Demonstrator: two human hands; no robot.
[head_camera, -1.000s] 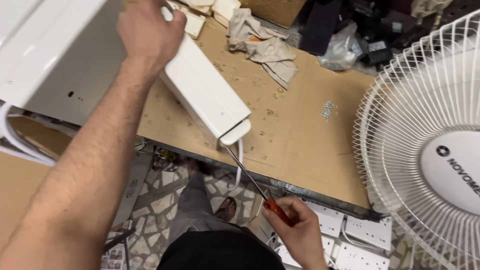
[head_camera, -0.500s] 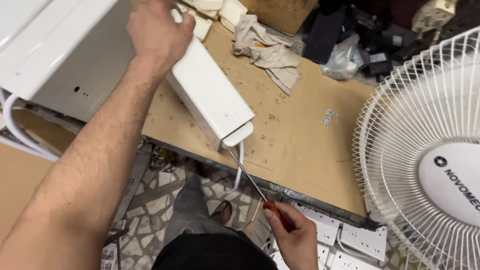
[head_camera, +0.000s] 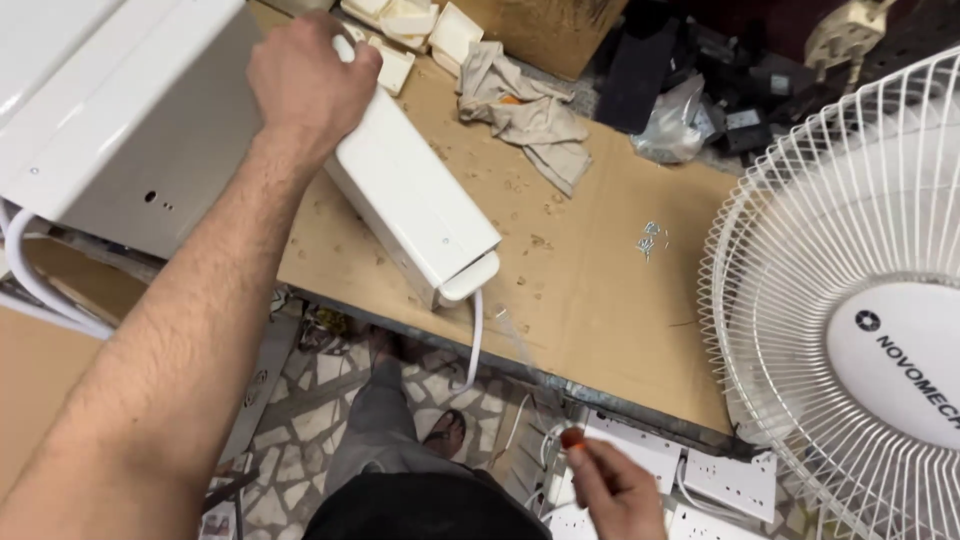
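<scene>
The long casing (head_camera: 410, 205) lies on the bench (head_camera: 600, 300) at centre frame, the left hand (head_camera: 310, 80) on its upper end. Crumpled cloth (head_camera: 530, 115) lies upper centre; fan guard (head_camera: 840, 300) at right; right hand (head_camera: 610, 490) at bottom centre.

long box (head_camera: 415, 205): plain white, held at its far end by the left hand (head_camera: 310, 85)
screwdriver (head_camera: 570, 437): orange-red handle tip, in the right hand (head_camera: 615, 490)
bench (head_camera: 590, 300): brown board, pale specks
cloth (head_camera: 530, 115): beige-grey
fan (head_camera: 860, 300): white wire grille
floor (head_camera: 330, 390): mosaic of grey and cream stones
</scene>
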